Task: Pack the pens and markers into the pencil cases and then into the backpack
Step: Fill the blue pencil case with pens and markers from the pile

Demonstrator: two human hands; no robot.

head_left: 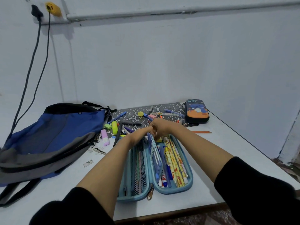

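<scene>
Forearms in black sleeves, seen from the head camera, are reaching forward over the white worktop (227, 143). They are meeting at the far end of a light-blue pencil case (190, 174), which is lying opened flat near the front edge.

The left hand (142, 133) is curling its fingers round the far end of the case's centre flap (151, 143). This flap is carrying blue pens (157, 159) and is standing up between the two halves. The right hand (159, 127) is touching the left at the knuckles, with its fingers bending down toward the case's far end. Its fingertips are hidden, so I cannot tell whether it is pinching anything.

In the case's right half, yellow patterned pencils (176, 159) are lying side by side. The left half is showing a mesh pocket (138, 164) with more sticks behind it.

Beyond the hands, loose pens and markers (129, 122) are lying scattered on a black-and-white patterned mat (168, 108). A green highlighter (114, 127) and a pink block (104, 137) are lying at its left edge. A blue and grey backpack (53, 132) is lying flat on the left of the worktop, just beside the scatter. A dark second pencil case (197, 111), closed, is sitting at the far right, and an orange pencil (201, 132) is lying apart in front of it.
</scene>
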